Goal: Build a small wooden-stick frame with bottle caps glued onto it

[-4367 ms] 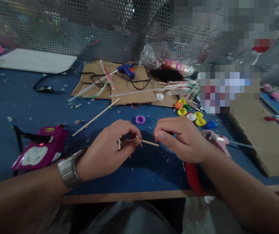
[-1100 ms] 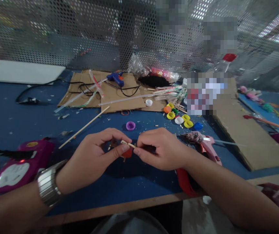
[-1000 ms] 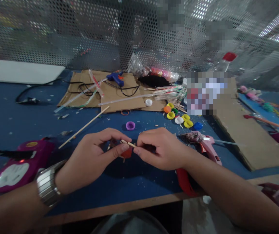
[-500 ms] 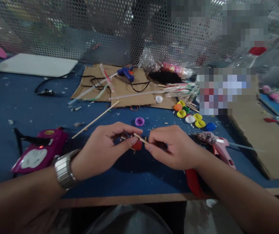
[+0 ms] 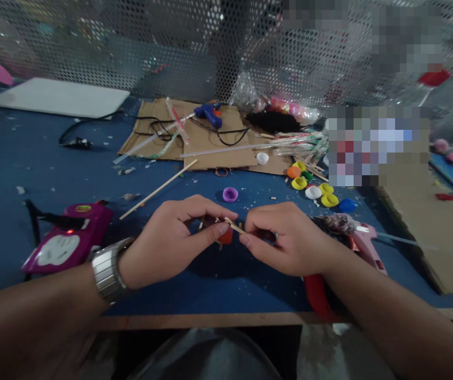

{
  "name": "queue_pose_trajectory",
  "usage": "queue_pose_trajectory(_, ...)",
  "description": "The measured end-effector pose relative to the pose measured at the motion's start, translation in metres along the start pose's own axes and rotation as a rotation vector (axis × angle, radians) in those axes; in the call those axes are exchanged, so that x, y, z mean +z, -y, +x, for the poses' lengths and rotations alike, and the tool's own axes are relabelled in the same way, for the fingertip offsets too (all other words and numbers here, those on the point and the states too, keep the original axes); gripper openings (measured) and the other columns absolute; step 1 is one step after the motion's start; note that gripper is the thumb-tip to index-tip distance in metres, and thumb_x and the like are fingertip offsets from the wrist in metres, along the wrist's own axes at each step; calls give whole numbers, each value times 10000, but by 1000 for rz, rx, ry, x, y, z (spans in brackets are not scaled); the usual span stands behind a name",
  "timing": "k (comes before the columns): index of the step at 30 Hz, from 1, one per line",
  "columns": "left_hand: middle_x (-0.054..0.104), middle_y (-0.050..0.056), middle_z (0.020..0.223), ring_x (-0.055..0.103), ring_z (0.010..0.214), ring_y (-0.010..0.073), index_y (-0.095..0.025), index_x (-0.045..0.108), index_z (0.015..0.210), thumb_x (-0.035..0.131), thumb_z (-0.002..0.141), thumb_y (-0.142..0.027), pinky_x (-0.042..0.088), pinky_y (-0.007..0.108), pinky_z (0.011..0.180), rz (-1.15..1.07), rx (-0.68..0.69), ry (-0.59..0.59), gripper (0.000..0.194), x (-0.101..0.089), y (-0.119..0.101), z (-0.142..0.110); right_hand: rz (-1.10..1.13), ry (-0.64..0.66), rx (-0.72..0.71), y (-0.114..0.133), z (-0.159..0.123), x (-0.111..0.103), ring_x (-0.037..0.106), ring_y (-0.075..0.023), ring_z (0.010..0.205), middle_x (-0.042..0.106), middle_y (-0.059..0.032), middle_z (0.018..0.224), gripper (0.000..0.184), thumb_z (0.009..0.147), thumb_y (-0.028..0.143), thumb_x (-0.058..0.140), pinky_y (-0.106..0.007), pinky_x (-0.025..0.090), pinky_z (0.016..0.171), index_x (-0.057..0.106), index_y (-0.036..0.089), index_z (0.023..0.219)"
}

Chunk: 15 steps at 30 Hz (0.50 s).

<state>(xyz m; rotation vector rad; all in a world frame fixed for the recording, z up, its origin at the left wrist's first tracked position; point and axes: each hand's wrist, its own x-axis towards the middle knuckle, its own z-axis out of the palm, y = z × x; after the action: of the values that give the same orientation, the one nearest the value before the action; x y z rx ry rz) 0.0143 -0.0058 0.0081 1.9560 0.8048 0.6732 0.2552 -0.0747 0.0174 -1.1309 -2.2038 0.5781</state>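
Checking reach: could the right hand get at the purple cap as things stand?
Probably yes: nothing covers the purple cap or stands between it and the right hand. That hand pinches a small stick, though, so isn't free.

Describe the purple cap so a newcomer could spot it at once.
On the blue table, find the flat brown cardboard. Just on the near side of it lies a small round cap. It is the only purple one, alone, apart from the multicoloured caps clustered to its right.

Blue table (image 5: 226, 295) carries cardboard (image 5: 218, 153), a purple cap (image 5: 230, 195) and a wooden stick (image 5: 158, 189).
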Motion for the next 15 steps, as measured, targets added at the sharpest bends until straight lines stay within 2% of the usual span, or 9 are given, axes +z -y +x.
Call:
queue_pose_trajectory(11,860,35,1083,798,988,211,-268,869,1095,699,957,-249,636,329,936,16,51,3,220,2,-1,-2,-4,15,1,-2,1,0,444,-93,602,543,56,680,272,1006,216,659,-227,362,621,534,217,764)
queue_pose_trajectory(15,847,42,1088,789,942,195,-262,863,1117,777,945,-301,639,302,870,-13,57,23,196,1,-1,-2,-7,11,-3,-2,2,0,453,-94,603,552,51,678,282,1033,233,635,-231,361,618,544,216,766)
